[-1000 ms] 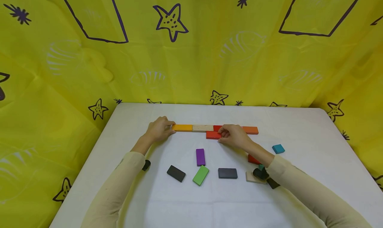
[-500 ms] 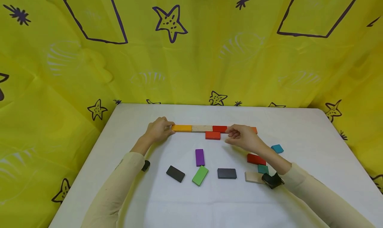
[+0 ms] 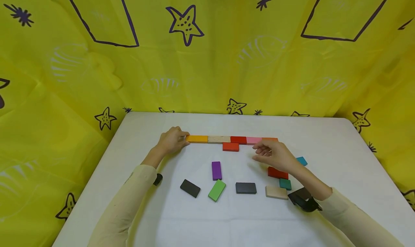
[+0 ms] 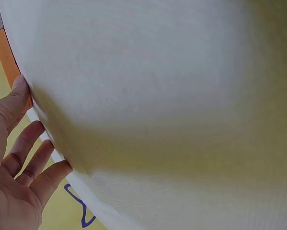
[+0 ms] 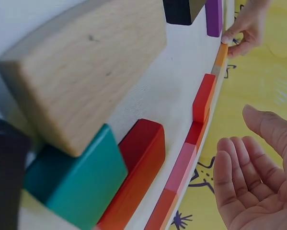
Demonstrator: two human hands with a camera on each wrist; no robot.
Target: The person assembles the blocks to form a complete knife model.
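Observation:
A straight row of flat wooden blocks runs across the back of the table. My left hand point(image 3: 172, 140) pinches the left end of the yellow-orange block point(image 3: 198, 139) between thumb and finger. To its right follow a plain wood block point(image 3: 219, 139), a red block point(image 3: 238, 139), a pink block point(image 3: 254, 140) and an orange block point(image 3: 270, 139). An orange-red block point(image 3: 231, 147) lies against the near side of the row, below the red one. My right hand point(image 3: 272, 154) hovers in front of the orange end with relaxed fingers, holding nothing.
Nearer lie a purple block point(image 3: 216, 170), a green block point(image 3: 217, 190), a black block point(image 3: 190, 188) and a dark grey block point(image 3: 245, 188). Under the right forearm are red point(image 3: 277, 173), teal point(image 3: 285, 184) and pale wood point(image 3: 276, 192) blocks. A yellow patterned curtain point(image 3: 207, 70) surrounds the table.
My right hand has let go of the orange-red block and drawn back to the right, uncovering the pink block. The left hand has stayed at the row's left end.

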